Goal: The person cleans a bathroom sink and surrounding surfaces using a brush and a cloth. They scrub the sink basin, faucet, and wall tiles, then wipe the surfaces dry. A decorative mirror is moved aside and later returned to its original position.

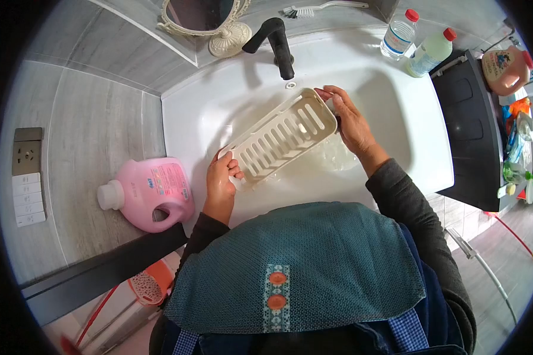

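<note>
Two hands, left hand (pixel 222 180) and right hand (pixel 349 121), each closed on an end of the cream slotted tray (pixel 281 139), hold it tilted over the white sink (pixel 408 118), apparently mid-wash with water pooled below.

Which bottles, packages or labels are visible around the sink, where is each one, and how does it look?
Pink detergent jug: lying on the grey counter left of the sink, white cap, pink label.
Clear bottle: behind the sink, red cap, pale label.
Pale green bottle: beside the clear bottle, red cap.
Peach jug: far right, red cap, picture label.
</note>
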A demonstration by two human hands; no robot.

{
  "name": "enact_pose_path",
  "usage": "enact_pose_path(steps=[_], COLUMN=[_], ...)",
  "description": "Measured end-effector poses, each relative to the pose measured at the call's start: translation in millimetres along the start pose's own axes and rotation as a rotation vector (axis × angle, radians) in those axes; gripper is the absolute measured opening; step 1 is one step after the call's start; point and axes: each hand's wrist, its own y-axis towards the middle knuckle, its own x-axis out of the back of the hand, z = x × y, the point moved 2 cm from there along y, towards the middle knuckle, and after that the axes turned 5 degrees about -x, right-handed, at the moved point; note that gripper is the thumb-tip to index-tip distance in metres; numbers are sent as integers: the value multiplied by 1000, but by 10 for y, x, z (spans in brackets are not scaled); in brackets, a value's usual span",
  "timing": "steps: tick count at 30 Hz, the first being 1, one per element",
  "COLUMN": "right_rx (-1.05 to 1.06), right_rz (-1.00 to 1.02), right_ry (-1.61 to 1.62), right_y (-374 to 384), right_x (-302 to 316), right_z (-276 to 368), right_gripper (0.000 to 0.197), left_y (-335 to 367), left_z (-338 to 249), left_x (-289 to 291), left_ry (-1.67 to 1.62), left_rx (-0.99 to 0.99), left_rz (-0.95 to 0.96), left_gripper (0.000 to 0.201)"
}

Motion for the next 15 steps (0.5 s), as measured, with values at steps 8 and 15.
enact_pose_path(steps=[8,15], right_rx=[116,-114], right_rz=[-503,-612], right_ry=[-113,-396], right_y=[-41,115], right_x=[245,504], right_z=[-178,-760], right_gripper=[31,41], left_y=[-87,-123], left_z=[264,81], left_x=[-392,-421], left_ry=[-145,-51], left_rx=[45,30], left_rz=[-17,73], left_gripper=[13,14])
